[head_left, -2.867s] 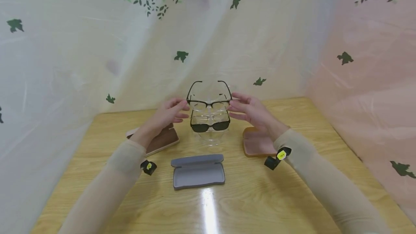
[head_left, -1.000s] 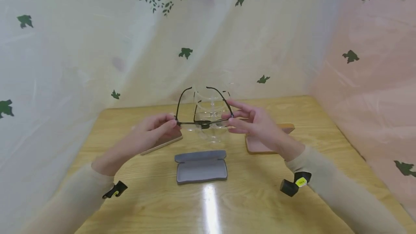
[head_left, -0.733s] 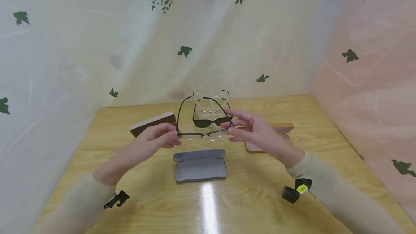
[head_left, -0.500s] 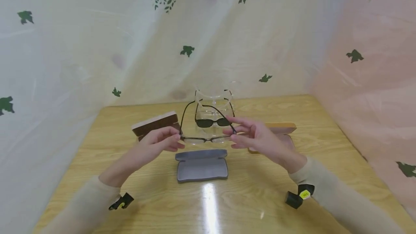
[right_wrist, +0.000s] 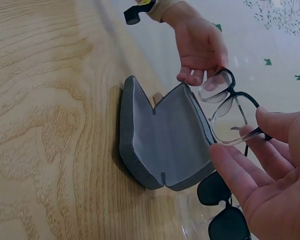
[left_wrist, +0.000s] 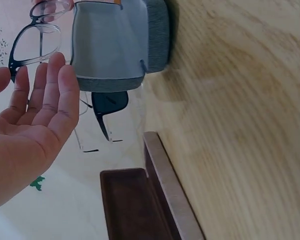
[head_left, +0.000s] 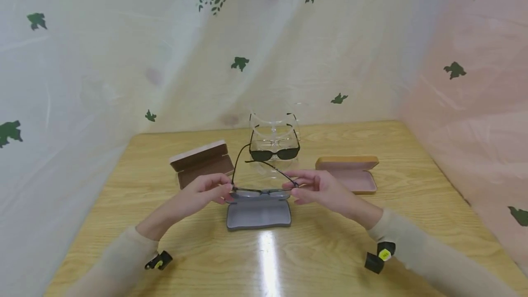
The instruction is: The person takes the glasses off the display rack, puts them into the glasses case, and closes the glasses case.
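Taking the open grey case (head_left: 259, 217) on the bench (head_left: 198, 260) as the landmark, the black-framed glasses (head_left: 264, 192) are held level over its raised lid, lenses toward the wearer of the camera; how high above the lid is hard to tell. At the glasses' left end the left hand (head_left: 206, 190) pinches the corner between thumb and forefinger, its other fingers loosely extended; at the right end the right hand (head_left: 326, 190) pinches the other corner, its fingers drawn in only to the frame's thickness, one of them spread away. Behind the case stands a clear stand (head_left: 273, 127) bearing dark sunglasses (head_left: 275, 154); behind and left of it lies the brown case (head_left: 206, 165), behind and right the orange-edged case (head_left: 350, 175), both open. The step in hand looks like bringing the glasses to the grey case. Neither temple is folded flat, the right one slanting further inward, so the next move probably calls for folding both before lowering.
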A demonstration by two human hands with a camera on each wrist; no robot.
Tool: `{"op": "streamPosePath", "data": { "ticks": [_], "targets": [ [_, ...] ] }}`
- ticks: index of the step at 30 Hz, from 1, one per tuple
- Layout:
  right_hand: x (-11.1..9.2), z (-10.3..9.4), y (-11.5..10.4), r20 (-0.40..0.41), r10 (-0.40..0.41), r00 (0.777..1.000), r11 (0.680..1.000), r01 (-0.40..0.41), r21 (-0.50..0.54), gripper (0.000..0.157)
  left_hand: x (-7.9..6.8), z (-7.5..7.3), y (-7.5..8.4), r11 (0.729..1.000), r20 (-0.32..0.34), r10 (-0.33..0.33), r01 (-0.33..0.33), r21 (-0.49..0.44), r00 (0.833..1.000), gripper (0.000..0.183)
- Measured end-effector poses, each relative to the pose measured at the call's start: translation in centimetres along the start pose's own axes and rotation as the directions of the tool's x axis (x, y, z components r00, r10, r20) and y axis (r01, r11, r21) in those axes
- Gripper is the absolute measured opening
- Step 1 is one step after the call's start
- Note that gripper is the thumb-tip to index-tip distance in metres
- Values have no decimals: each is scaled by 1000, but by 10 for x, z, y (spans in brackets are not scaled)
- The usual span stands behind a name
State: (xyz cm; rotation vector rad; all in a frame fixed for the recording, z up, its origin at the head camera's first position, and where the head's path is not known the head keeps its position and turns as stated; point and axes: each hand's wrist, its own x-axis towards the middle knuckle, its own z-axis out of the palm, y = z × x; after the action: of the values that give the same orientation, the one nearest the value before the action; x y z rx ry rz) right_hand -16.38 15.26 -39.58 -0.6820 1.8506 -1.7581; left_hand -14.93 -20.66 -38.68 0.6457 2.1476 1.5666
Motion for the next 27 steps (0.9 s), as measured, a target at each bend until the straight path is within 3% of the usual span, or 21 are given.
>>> {"op": "streamPosePath", "data": {
  "ticks": [11, 21, 27],
  "targets": [
    [-1, 1, 8, 37, -57, 998, 997, 58, -44, 47, 2, -1, -8, 999, -4, 43, -43, -4, 999, 25],
    [3, -3, -4, 60, -65, 996, 996, 69, -57, 41, -2, 0, -6, 995, -33, 85, -83, 56, 996, 23],
    [6, -3, -7, 64, -47, 997, 998, 50, -43, 42, -4, 0, -6, 994, -69, 78, -72, 85, 995, 19]
  ]
}}
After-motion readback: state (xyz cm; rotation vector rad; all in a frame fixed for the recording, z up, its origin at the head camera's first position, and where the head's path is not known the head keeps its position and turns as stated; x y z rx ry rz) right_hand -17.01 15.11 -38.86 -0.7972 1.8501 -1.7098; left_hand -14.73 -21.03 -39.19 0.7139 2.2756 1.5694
